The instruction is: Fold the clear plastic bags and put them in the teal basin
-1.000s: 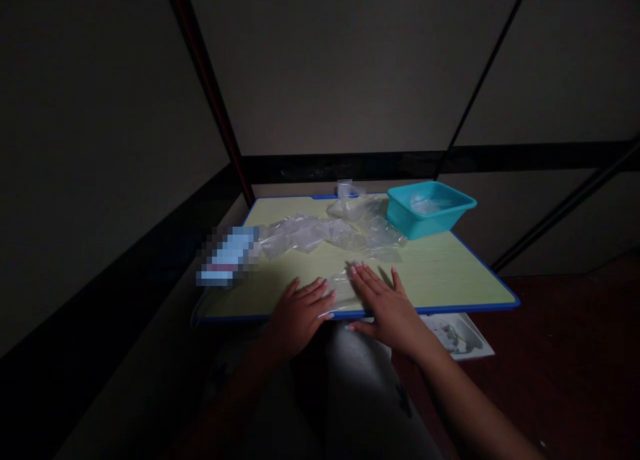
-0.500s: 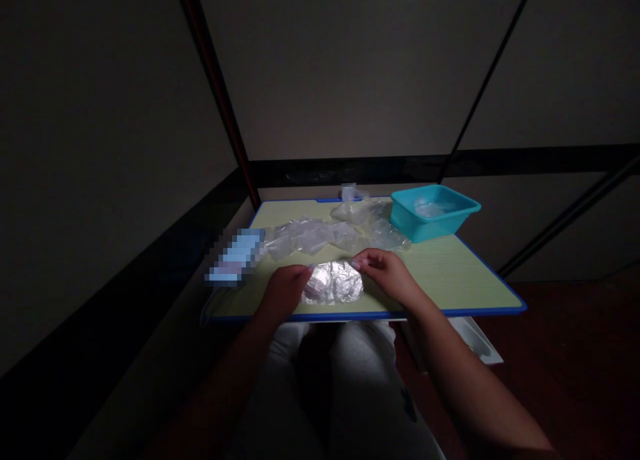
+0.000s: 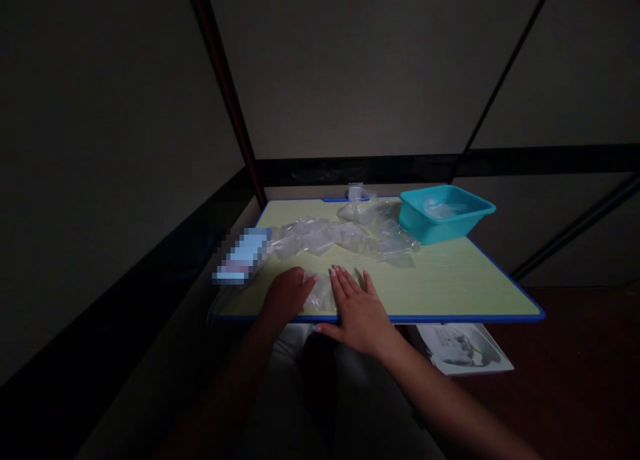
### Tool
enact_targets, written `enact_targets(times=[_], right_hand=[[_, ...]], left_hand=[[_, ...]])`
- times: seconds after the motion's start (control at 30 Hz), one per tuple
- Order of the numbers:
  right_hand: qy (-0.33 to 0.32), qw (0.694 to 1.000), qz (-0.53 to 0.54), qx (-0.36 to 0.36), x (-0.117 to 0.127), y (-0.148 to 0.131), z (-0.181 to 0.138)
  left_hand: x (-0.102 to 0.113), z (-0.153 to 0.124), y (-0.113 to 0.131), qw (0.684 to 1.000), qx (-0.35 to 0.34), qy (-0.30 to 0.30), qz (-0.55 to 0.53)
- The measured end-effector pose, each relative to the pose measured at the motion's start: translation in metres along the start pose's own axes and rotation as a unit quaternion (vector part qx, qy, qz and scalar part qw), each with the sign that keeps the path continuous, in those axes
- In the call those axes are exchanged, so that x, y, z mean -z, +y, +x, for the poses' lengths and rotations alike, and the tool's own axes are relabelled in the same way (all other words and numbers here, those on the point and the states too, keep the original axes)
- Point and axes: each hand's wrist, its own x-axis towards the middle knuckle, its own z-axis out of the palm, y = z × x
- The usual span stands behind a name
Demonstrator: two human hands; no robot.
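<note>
A small clear plastic bag (image 3: 318, 291) lies on the table near its front edge, wrinkled and partly covered by my hands. My left hand (image 3: 286, 295) is closed on the bag's left side, thumb on top. Flat over its right part rests my right hand (image 3: 359, 313), with the fingers stretched forward and the thumb out to the left, past the table's edge. Farther back, several clear plastic bags (image 3: 320, 236) lie spread in a loose row.
A turquoise basket (image 3: 435, 228) with clear plastic inside stands at the back right of the pale yellow table (image 3: 465, 287), which has a blue rim. A blurred-out bright rectangular thing (image 3: 243, 255) is at the left. Below the right side lies a white box (image 3: 465, 348).
My right hand has let go of the bag's far edge and now lies flat on it. The bag, held up before, is down on the table. My left hand stays at its left side.
</note>
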Motion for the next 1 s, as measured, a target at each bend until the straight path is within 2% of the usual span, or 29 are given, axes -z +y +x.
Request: enact_targets(times=[0.1, 0.17, 0.33, 0.47, 0.77, 0.93, 1.0], right_hand=[[-0.005, 1.0, -0.013, -0.004, -0.002, 0.001, 0.001], [-0.002, 1.0, -0.017, -0.003, -0.002, 0.001, 0.001], [0.003, 1.0, 0.002, 0.004, -0.002, 0.001, 0.0], [0.004, 0.999, 0.034, 0.01, -0.001, 0.002, 0.001], [0.028, 0.976, 0.217, -0.016, 0.013, 0.027, -0.014], [0.039, 0.974, 0.218, -0.046, 0.011, 0.032, -0.02], [0.047, 0.978, 0.194, -0.061, 0.011, 0.032, -0.022]], left_hand=[[0.006, -0.005, -0.001, 0.994, 0.034, -0.082, -0.067], [0.009, -0.006, 0.001, 0.986, 0.041, -0.113, -0.116], [0.004, 0.001, 0.017, 0.978, 0.02, -0.111, -0.176], [-0.006, 0.011, 0.032, 0.968, -0.011, -0.138, -0.207], [-0.024, 0.02, 0.038, 0.962, -0.033, -0.154, -0.225], [-0.033, 0.023, 0.043, 0.941, 0.007, -0.207, -0.268], [-0.03, 0.021, 0.042, 0.948, -0.007, -0.172, -0.266]])
